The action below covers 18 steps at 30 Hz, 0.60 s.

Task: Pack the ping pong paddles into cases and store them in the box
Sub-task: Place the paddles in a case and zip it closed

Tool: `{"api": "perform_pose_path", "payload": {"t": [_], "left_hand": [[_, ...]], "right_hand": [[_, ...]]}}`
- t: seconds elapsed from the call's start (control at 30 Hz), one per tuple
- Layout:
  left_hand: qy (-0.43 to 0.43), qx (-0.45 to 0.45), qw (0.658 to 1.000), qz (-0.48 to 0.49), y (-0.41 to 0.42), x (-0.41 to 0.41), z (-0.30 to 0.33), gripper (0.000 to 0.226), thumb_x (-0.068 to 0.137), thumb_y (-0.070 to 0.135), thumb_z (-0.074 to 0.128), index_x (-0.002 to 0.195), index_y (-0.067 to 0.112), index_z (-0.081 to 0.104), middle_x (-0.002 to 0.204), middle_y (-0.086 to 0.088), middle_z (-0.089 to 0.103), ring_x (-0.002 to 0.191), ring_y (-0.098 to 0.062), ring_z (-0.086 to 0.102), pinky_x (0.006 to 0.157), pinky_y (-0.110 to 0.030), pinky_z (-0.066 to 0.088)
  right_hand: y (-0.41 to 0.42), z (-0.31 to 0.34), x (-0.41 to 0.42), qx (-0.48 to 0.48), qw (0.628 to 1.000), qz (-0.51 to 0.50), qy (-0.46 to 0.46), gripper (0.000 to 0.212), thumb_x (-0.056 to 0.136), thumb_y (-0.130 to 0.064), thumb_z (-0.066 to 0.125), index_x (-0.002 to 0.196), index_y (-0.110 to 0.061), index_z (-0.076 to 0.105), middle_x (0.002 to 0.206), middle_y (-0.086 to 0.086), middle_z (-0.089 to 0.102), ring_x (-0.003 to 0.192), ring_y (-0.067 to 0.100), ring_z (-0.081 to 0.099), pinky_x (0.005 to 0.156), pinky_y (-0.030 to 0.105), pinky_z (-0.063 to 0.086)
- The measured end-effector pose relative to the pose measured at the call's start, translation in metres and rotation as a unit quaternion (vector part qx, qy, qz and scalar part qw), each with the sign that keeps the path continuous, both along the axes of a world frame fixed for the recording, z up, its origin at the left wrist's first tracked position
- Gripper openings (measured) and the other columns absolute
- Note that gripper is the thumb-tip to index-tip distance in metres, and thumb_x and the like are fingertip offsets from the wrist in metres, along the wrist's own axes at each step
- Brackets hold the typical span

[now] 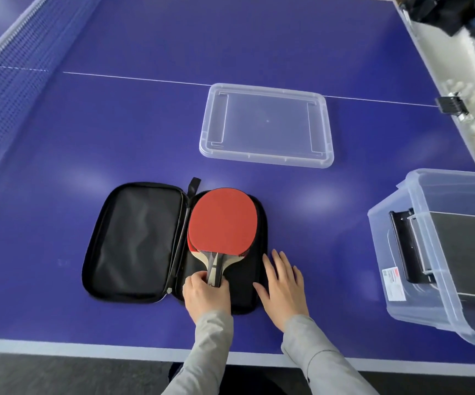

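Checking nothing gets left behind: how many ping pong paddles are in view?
2, it seems: the red paddle in the open case, held by the left hand, and another's edge beneath it. More may be hidden.

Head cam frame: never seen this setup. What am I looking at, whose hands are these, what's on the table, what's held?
There is no robot here. A person wears one wide-angle camera on the head, so you look forward and down at their own two bare hands. The surface is a blue ping pong table, net at the left. A black zip case lies open in front of them, with a red paddle lying in its right half. The left hand grips the paddle's handle. The right hand rests flat and open at the case's right edge, holding nothing. Farther back lies a clear lid. At the right stands a clear plastic box with something black already inside.
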<state>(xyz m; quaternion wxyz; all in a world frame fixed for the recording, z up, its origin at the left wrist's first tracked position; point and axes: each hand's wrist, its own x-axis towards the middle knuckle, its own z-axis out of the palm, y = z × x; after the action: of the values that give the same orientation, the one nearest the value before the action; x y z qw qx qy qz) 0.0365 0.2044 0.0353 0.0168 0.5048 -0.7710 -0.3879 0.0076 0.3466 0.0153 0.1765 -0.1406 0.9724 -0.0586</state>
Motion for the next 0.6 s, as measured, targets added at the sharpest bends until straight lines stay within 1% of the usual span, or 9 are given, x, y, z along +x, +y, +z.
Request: {"api": "perform_pose_path", "payload": {"t": [0.1, 0.33, 0.5, 0.6], "left_hand": [[0.0, 0.003, 1.0, -0.007, 0.0034, 0.0004, -0.0025, 0.031, 0.075, 0.02, 0.073, 0.1, 0.005, 0.062, 0.102, -0.008, 0.059, 0.105, -0.026, 0.051, 0.085, -0.035, 0.04], [0.016, 0.005, 0.999, -0.031, 0.0049, -0.0024, -0.0047, 0.03, 0.076, 0.019, 0.073, 0.099, 0.004, 0.061, 0.099, -0.007, 0.058, 0.102, -0.026, 0.051, 0.082, -0.032, 0.04], [0.025, 0.012, 1.0, -0.002, 0.0066, -0.0006, -0.0053, 0.03, 0.076, 0.017, 0.074, 0.098, 0.003, 0.06, 0.1, -0.009, 0.057, 0.103, -0.028, 0.05, 0.077, -0.031, 0.036], [0.032, 0.006, 0.999, -0.014, 0.006, 0.0, -0.0083, 0.032, 0.074, 0.014, 0.075, 0.098, 0.003, 0.059, 0.1, -0.011, 0.057, 0.102, -0.029, 0.049, 0.08, -0.034, 0.039]], "right_hand": [[0.0, -0.0011, 0.0006, -0.015, 1.0, -0.004, 0.005, 0.063, 0.098, -0.048, 0.034, 0.152, -0.021, 0.015, 0.161, 0.004, 0.009, 0.149, 0.021, 0.001, 0.119, 0.044, 0.011], [0.0013, -0.0021, -0.0003, -0.002, 1.0, 0.0, 0.0, 0.063, 0.098, -0.05, 0.03, 0.153, -0.023, 0.011, 0.162, 0.002, 0.005, 0.149, 0.019, -0.002, 0.119, 0.042, 0.009], [-0.0002, -0.001, -0.0001, -0.002, 1.0, -0.004, -0.006, 0.063, 0.099, -0.05, 0.03, 0.153, -0.023, 0.01, 0.162, 0.002, 0.002, 0.149, 0.019, -0.004, 0.119, 0.042, 0.008], [-0.0006, -0.002, 0.0004, 0.0, 1.0, -0.005, -0.006, 0.063, 0.099, -0.05, 0.03, 0.153, -0.023, 0.01, 0.162, 0.002, 0.003, 0.149, 0.019, -0.004, 0.119, 0.042, 0.009]]}}
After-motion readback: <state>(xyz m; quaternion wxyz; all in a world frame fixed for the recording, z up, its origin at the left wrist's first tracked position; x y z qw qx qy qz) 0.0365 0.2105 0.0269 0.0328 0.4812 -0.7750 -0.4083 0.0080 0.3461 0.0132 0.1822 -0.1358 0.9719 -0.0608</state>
